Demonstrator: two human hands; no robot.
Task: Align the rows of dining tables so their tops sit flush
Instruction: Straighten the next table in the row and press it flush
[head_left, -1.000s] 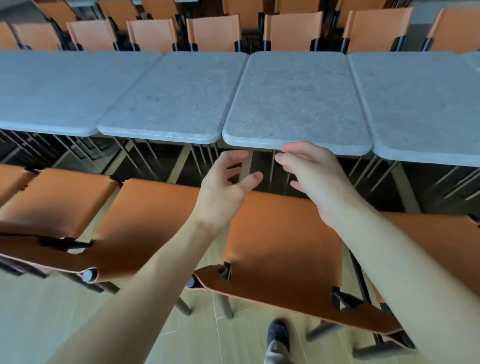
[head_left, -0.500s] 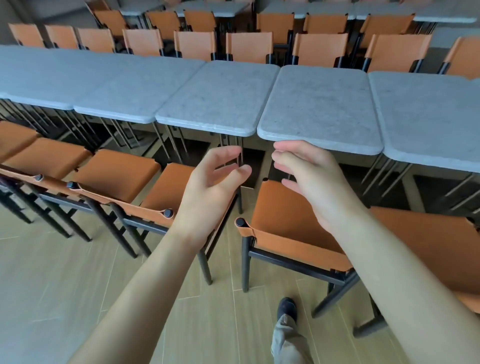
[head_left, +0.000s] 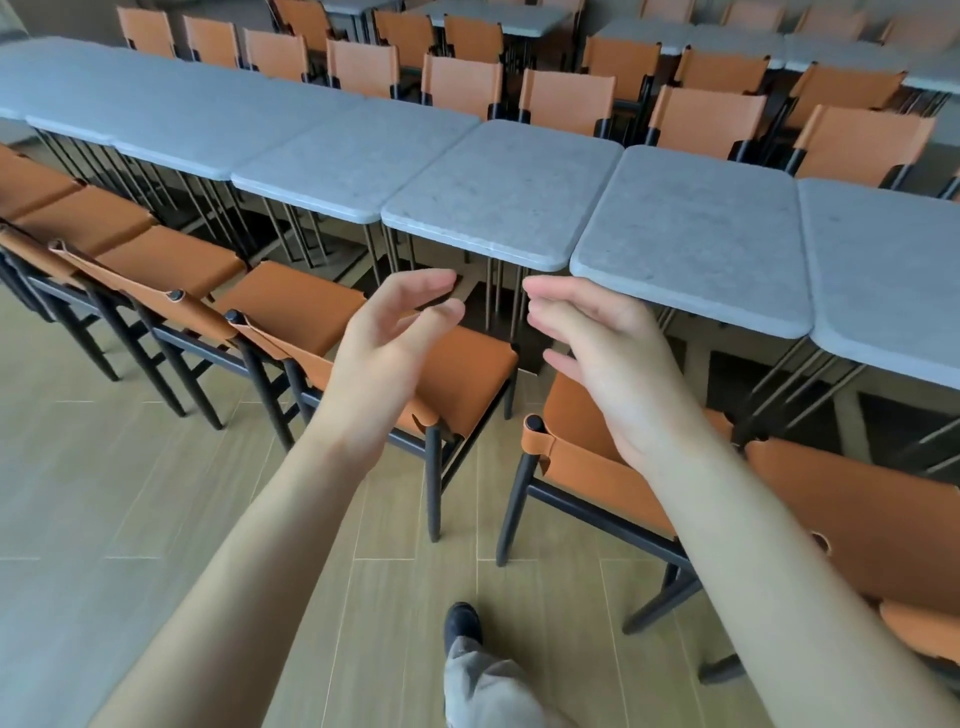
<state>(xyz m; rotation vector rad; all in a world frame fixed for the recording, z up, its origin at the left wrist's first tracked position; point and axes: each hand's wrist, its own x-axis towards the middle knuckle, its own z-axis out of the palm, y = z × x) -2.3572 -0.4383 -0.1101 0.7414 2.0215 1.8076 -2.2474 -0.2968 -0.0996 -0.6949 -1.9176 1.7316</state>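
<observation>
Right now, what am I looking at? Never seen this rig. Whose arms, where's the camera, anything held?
No machine here: a person wears one wide-angle camera on the head, looking forward and down, so the bare arms are their own. The left hand and right hand hover over the orange chairs, near the front edge of a grey table top. Both have relaxed fingers and hold nothing. That top stands in a long row beside a neighbouring top; nothing visible lies on them. A shoe shows below on the wooden floor.

Pale wood-plank floor (head_left: 130, 493); grey stone-topped tables (head_left: 498, 197) standing in row on it; orange chairs (head_left: 363, 332) alongside; dark shoe (head_left: 462, 621) planted.
</observation>
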